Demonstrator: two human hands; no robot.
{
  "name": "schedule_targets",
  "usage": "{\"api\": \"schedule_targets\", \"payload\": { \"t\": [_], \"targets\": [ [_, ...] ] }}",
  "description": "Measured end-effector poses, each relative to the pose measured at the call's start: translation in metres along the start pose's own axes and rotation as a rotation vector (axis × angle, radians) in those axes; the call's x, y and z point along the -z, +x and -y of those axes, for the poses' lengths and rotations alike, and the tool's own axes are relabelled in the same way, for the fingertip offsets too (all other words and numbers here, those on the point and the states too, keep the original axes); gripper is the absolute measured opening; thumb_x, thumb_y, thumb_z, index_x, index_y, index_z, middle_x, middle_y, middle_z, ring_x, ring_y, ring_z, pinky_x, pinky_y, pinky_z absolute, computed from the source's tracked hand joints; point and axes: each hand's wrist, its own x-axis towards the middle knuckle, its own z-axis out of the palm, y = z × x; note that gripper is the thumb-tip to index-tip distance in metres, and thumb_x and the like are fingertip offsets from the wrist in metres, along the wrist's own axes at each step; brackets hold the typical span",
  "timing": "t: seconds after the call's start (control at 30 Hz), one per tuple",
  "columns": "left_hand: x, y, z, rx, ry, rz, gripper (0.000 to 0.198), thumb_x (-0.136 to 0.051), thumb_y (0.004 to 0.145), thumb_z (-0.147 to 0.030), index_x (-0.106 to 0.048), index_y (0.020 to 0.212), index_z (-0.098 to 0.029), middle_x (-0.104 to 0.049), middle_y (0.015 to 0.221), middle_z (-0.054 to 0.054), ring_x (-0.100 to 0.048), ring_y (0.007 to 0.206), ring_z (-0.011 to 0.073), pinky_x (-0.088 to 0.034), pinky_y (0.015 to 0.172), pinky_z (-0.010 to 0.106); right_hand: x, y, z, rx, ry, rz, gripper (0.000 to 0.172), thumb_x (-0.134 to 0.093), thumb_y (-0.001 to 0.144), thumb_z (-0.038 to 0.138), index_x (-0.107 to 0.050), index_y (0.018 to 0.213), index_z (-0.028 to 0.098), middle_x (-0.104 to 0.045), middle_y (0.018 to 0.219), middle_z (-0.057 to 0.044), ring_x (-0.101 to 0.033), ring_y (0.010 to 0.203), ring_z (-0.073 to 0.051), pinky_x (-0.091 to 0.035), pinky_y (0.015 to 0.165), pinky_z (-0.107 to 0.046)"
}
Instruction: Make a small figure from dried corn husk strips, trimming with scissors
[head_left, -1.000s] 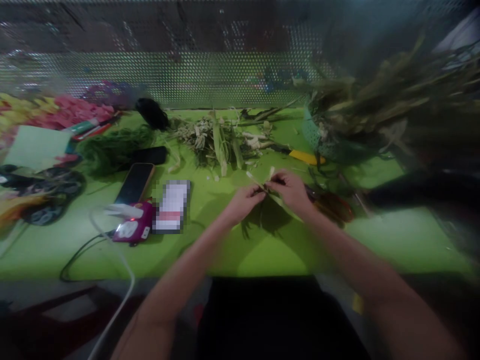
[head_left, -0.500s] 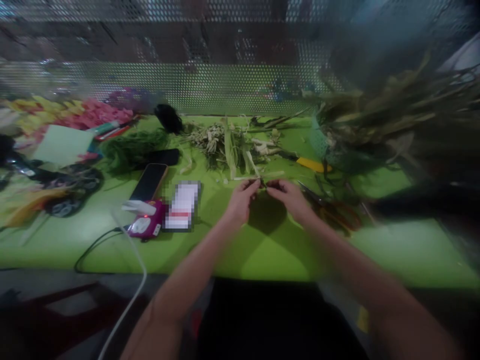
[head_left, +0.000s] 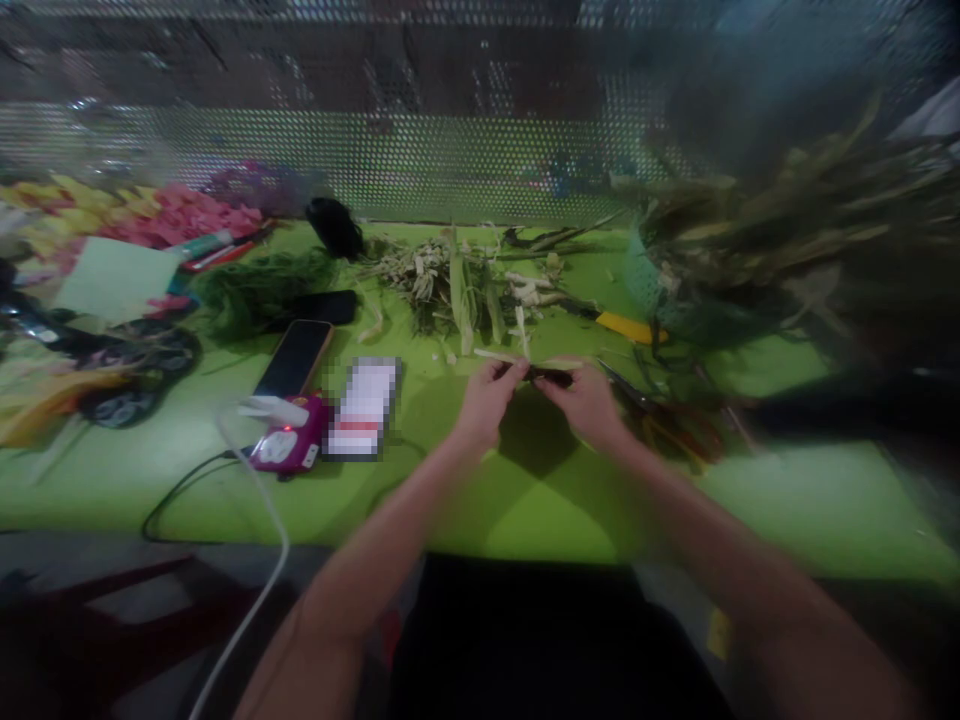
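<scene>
My left hand [head_left: 486,398] and my right hand [head_left: 585,398] meet above the green table [head_left: 525,490], both pinched on a thin pale leaf strip [head_left: 525,362] that runs between them. A dark part of the strip shows at my right fingertips. Just beyond my hands lies a heap of green and pale leaf pieces [head_left: 465,280].
A phone [head_left: 294,358], a magenta device [head_left: 283,448] with a white cable [head_left: 255,560] and a small card lie to the left. A yellow-handled knife [head_left: 626,326], scissors [head_left: 660,410] and a big bundle of dry leaves [head_left: 787,230] are at right. Pink and yellow flowers [head_left: 150,215] sit far left.
Both hands have stayed together on the strip, turning it; the strip now lies flatter between the fingertips. The view has shifted slightly.
</scene>
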Motion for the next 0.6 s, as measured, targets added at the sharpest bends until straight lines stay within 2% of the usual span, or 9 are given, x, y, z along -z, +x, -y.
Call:
{"api": "schedule_targets", "payload": {
  "t": [0.17, 0.33, 0.4, 0.5, 0.6],
  "targets": [
    [0.001, -0.002, -0.004, 0.054, -0.064, 0.024, 0.025, -0.078, 0.074, -0.037, -0.066, 0.08, -0.016, -0.063, 0.074, -0.001, -0.048, 0.062, 0.0078, -0.035, 0.061, 0.024, 0.001, 0.0, -0.009, 0.163, -0.235, 0.019, 0.016, -0.06, 0.09, 0.025, -0.074, 0.096, 0.021, -0.072, 0.092, -0.006, -0.064, 0.086, -0.023, -0.049, 0.076, -0.036],
    [0.008, 0.0, -0.005, 0.222, -0.239, 0.096, 0.028, -0.081, 0.071, -0.037, -0.063, 0.076, -0.016, -0.061, 0.069, -0.002, -0.046, 0.054, 0.0055, -0.032, 0.052, 0.021, 0.005, 0.008, -0.017, 0.283, -0.357, 0.059, 0.017, -0.055, 0.093, 0.027, -0.071, 0.094, 0.022, -0.07, 0.091, -0.007, -0.062, 0.09, -0.025, -0.047, 0.079, -0.038],
    [0.009, 0.001, -0.004, 0.254, -0.27, 0.105, 0.029, -0.081, 0.071, -0.037, -0.062, 0.075, -0.016, -0.059, 0.067, -0.003, -0.043, 0.051, 0.0047, -0.031, 0.049, 0.021, 0.006, 0.011, -0.018, 0.268, -0.312, 0.09, 0.016, -0.056, 0.093, 0.029, -0.071, 0.092, 0.023, -0.07, 0.091, -0.006, -0.062, 0.089, -0.024, -0.048, 0.078, -0.037],
    [0.009, 0.003, -0.004, 0.23, -0.245, 0.081, 0.031, -0.082, 0.069, -0.038, -0.062, 0.075, -0.016, -0.058, 0.065, -0.002, -0.045, 0.052, 0.0055, -0.031, 0.049, 0.021, 0.008, 0.011, -0.016, 0.172, -0.2, 0.093, 0.017, -0.065, 0.088, 0.038, -0.07, 0.092, 0.022, -0.071, 0.089, -0.005, -0.064, 0.084, -0.023, -0.049, 0.075, -0.035],
    [0.006, 0.001, -0.005, 0.193, -0.191, 0.051, 0.033, -0.082, 0.068, -0.042, -0.063, 0.077, -0.017, -0.057, 0.065, -0.002, -0.046, 0.054, 0.0071, -0.032, 0.05, 0.021, 0.009, 0.007, -0.008, 0.068, -0.102, 0.02, 0.025, -0.07, 0.084, 0.045, -0.07, 0.092, 0.021, -0.071, 0.088, -0.004, -0.064, 0.081, -0.021, -0.05, 0.073, -0.033]
  ]
}}
